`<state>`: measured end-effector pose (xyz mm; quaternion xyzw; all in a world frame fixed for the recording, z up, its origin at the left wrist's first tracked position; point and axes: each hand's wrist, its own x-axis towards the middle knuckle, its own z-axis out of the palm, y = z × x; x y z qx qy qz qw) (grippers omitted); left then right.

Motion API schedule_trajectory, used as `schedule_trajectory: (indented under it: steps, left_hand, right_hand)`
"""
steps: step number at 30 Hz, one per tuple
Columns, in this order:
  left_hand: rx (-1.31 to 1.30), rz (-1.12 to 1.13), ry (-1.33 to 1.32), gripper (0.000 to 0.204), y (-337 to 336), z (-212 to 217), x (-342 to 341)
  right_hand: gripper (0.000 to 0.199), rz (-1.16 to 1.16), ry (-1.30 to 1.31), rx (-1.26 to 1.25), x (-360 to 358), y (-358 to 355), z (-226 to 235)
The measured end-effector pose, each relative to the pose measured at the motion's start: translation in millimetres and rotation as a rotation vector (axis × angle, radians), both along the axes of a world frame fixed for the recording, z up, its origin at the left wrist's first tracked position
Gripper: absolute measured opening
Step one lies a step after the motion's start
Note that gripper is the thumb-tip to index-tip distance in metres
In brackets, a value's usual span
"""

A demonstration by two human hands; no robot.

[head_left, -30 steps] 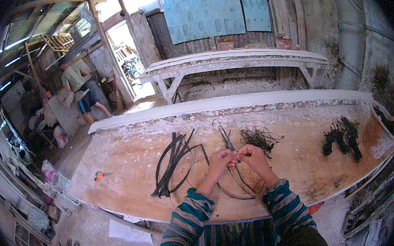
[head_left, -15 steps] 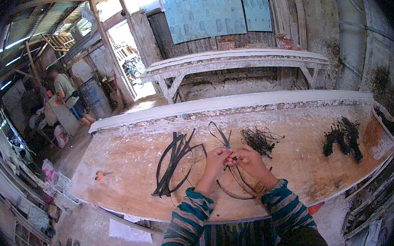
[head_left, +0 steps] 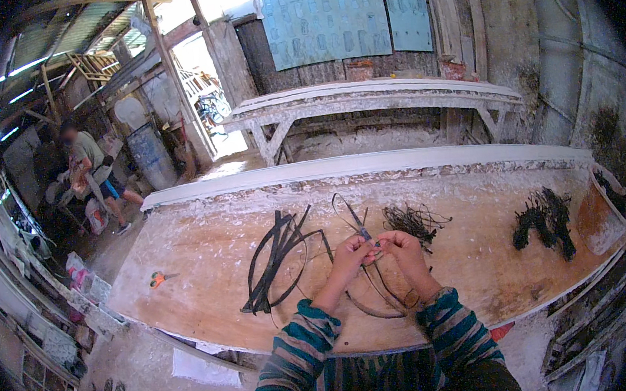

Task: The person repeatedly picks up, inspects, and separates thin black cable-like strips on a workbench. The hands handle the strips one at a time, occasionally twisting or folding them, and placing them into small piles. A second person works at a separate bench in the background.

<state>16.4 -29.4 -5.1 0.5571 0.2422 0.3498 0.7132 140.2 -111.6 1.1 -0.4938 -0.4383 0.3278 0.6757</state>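
My left hand [head_left: 351,256] pinches a narrow black strip [head_left: 361,225] above the middle of the table. My right hand [head_left: 404,251] meets it fingertip to fingertip, closed on a small dark part of the strip; the exact grip is hidden by the fingers. One looped end of the strip rises beyond my hands, while the rest curves down onto the wood between my forearms. To the left lies a pile of flat black strips [head_left: 269,274]. A tangle of thin black cords [head_left: 409,220] rests just beyond my right hand.
Orange-handled scissors [head_left: 159,279] lie on the table's left part. At the right are dark bundled cords [head_left: 543,224] and a tilted, stained bucket [head_left: 604,216]. A long white ledge [head_left: 370,164] borders the table's far side. Another person [head_left: 93,166] stands at the back left.
My right hand's fingertips have shifted slightly up along the strip, and the dark bit between them shows less. The person at the back left has moved left, with legs now apart.
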Motion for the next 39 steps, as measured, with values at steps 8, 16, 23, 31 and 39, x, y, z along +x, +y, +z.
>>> schedule_trajectory:
  steps: [8, 16, 23, 31, 39]
  left_hand:
    - [-0.019, 0.018, -0.088, 0.013, -0.1, 6.6, -2.8]
    - [0.001, 0.033, -0.089, 0.011, 1.9, 2.6, -3.4]
    - [0.007, 0.055, -0.151, 0.008, -0.5, -0.2, 2.1]
    - [0.11, -0.025, -0.185, 0.009, -0.6, -5.8, 3.2]
    - [0.117, -0.012, -0.073, 0.01, 0.9, -1.3, -0.2]
  right_hand:
    - [0.016, 0.067, -0.06, -0.042, 0.7, -1.8, 2.1]
    - [0.013, -0.035, -0.267, -0.088, 0.3, -2.1, 3.6]
    - [0.014, 0.08, -0.063, -0.117, 9.7, 10.6, -23.7]
    - [0.01, 0.265, 0.443, -0.224, 10.8, 6.5, -18.2]
    - [0.006, 0.163, 0.293, -0.011, 4.7, 3.6, -7.9]
